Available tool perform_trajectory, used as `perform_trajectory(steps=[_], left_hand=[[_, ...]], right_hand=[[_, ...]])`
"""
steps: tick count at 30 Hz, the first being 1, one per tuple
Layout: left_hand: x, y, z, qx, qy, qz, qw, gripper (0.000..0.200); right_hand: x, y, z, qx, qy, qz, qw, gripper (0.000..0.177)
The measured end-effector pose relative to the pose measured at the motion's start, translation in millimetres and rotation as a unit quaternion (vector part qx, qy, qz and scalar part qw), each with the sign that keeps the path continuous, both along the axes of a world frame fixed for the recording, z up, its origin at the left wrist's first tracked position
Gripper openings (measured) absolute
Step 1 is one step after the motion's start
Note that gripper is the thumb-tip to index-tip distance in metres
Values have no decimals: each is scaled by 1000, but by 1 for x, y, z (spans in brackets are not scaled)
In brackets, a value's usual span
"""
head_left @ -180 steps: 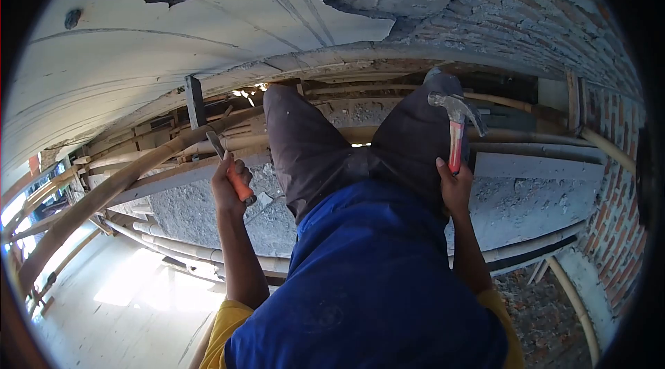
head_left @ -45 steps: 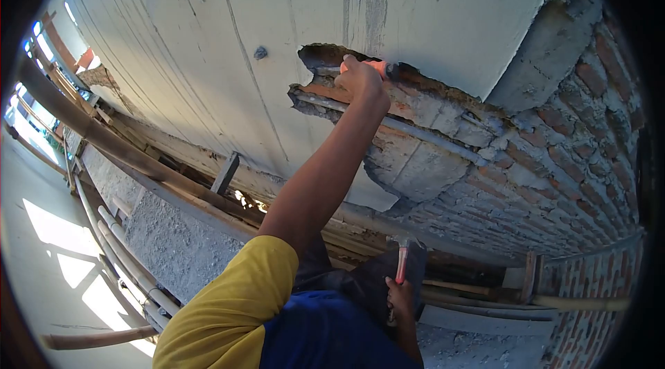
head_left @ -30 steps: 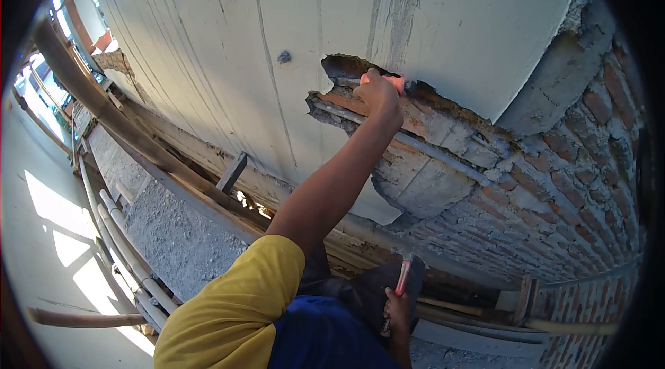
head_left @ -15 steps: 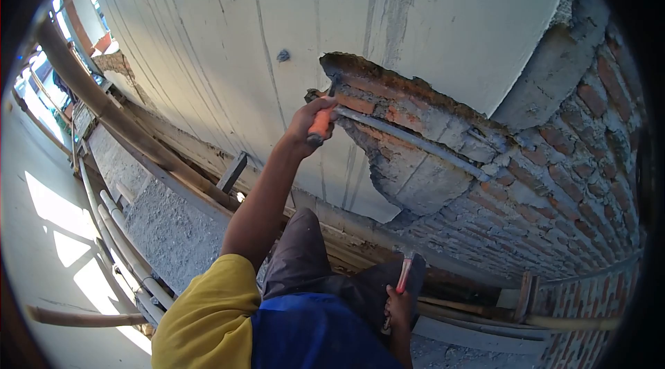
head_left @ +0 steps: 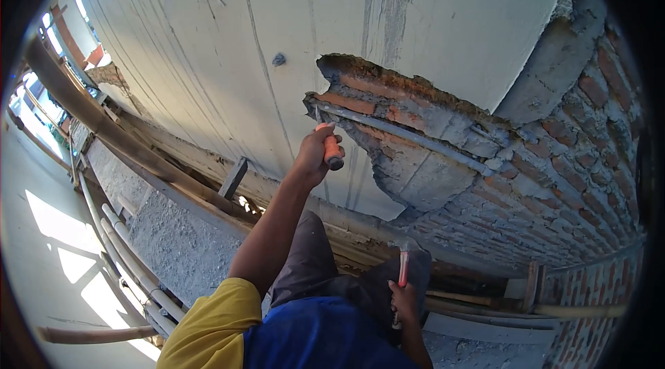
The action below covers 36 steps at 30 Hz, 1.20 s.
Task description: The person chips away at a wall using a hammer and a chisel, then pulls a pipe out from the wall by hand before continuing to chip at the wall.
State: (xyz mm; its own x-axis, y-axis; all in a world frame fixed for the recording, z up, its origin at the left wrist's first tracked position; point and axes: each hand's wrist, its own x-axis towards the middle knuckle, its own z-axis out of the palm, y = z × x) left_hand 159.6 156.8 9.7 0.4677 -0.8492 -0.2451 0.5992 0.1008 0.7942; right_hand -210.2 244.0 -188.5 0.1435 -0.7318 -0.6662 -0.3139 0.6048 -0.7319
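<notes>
My left hand [head_left: 313, 157] is closed around the orange handle of a chisel [head_left: 332, 151]. The chisel's thin metal tip points up at the lower left edge of a ragged hole in the plaster wall [head_left: 208, 85]. Bare red brick [head_left: 350, 101] shows inside this hole, and a grey pipe [head_left: 415, 137] runs slantwise across it, its left end close to the chisel tip. Low on the right, near my knee, my right hand [head_left: 404, 301] grips the red handle of a hammer [head_left: 403, 266], head upward and apart from the wall.
Rough brickwork [head_left: 540, 189] without plaster fills the right side. A thick bamboo pole [head_left: 131, 144] runs along the left, and more poles [head_left: 131, 265] lie below it beside a grey, gritty platform [head_left: 173, 237]. A short wooden post [head_left: 233, 178] sticks up near my left forearm.
My left hand has drawn the chisel down and away from the brick above the pipe; its tip is now at the hole's lower left edge. The hammer stays low, slightly shifted.
</notes>
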Motion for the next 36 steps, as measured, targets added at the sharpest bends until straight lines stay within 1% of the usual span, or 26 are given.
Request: perform_trajectory(steps=[3, 6, 7, 10, 13, 16, 18, 19, 21, 22, 23, 26, 28, 30, 31, 34, 36], left_hand=[[8, -21, -5, -22, 7, -11, 1000, 21], [21, -51, -20, -95, 83, 8, 992, 18], [21, -59, -21, -99, 95, 27, 990, 17], [20, -76, -19, -113, 113, 69, 985, 15], [16, -90, -17, -138, 112, 76, 981, 16], [21, -104, -24, -170, 129, 68, 975, 20], [19, -105, -16, -181, 144, 67, 971, 22], [17, -103, -11, -154, 146, 82, 974, 23], [17, -101, -6, -159, 153, 64, 973, 22], [16, -101, -5, -161, 158, 56, 973, 21], [16, -101, -6, -153, 151, 74, 974, 21], [16, -107, -9, -139, 121, 122, 975, 20], [16, -112, -13, -134, 101, 140, 976, 19], [16, -107, -5, -149, 125, 129, 972, 19], [15, -104, -1, -156, 137, 121, 971, 19], [15, -107, -5, -150, 116, 128, 973, 19], [16, -116, -18, -143, 110, 152, 972, 20]], right_hand=[[8, 4, 2, -27, 30, 19, 999, 25], [14, 1, 3, -62, 56, 20, 996, 26], [16, 1, 3, -72, 62, 18, 995, 26], [35, -12, 28, -141, 46, 3, 989, 29], [57, -30, 67, -203, -28, -32, 978, 30], [86, -47, 111, -316, -163, -93, 930, 29], [108, -59, 138, -342, -252, -169, 890, 28], [119, -65, 150, -353, -294, -208, 864, 28], [143, -72, 176, -392, -365, -244, 809, 28], [155, -77, 184, -411, -398, -260, 778, 28], [166, -83, 183, -426, -436, -269, 746, 24], [218, -80, 175, -413, -465, -293, 726, 25], [243, -74, 147, -261, -426, -183, 847, 22], [220, -80, 164, -226, -319, -47, 919, 20], [208, -83, 173, -204, -261, 20, 943, 19], [190, -82, 178, -285, -338, -132, 887, 22], [186, -92, 196, -371, -428, -239, 788, 25]])
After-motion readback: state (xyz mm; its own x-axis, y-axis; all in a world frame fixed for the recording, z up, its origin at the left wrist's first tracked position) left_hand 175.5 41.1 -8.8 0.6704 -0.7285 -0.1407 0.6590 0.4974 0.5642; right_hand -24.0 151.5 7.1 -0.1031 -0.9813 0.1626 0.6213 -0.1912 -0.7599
